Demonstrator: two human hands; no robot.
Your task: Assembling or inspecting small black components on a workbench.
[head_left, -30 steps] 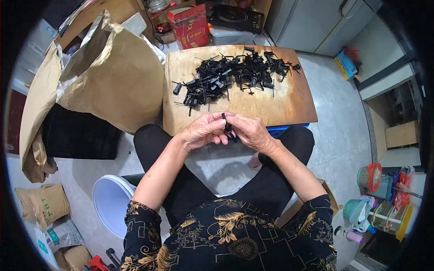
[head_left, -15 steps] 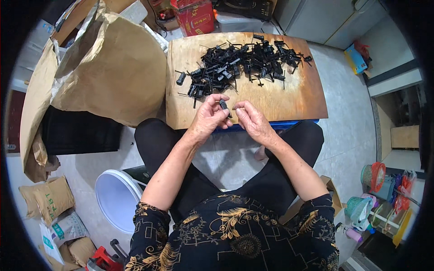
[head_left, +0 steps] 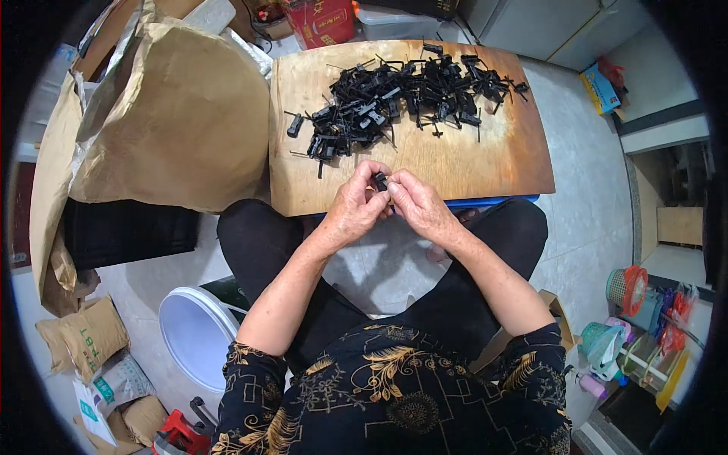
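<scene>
Above the near edge of the wooden board (head_left: 485, 163), my two hands meet. My left hand (head_left: 359, 199) is closed round a small black plastic part (head_left: 381, 181), its thumb and fingers on either side. Against that part's right side press the pinched fingertips of my right hand (head_left: 419, 203); whether they grip it or some smaller bit is hidden. Beyond my hands lies a heap of black plastic parts (head_left: 371, 110) with thin rods sticking out. One loose black part (head_left: 295, 125) rests at the heap's left.
A large brown paper sack (head_left: 178, 121) stands left of the board. On the floor at the left are a white bucket (head_left: 196, 341) and a red tool (head_left: 180, 434). An open cardboard box (head_left: 557, 318) is by my right leg. Baskets (head_left: 626, 292) hang at the far right.
My right hand has moved left, bringing its fingertips against the black part in my left hand. The view has shifted slightly.
</scene>
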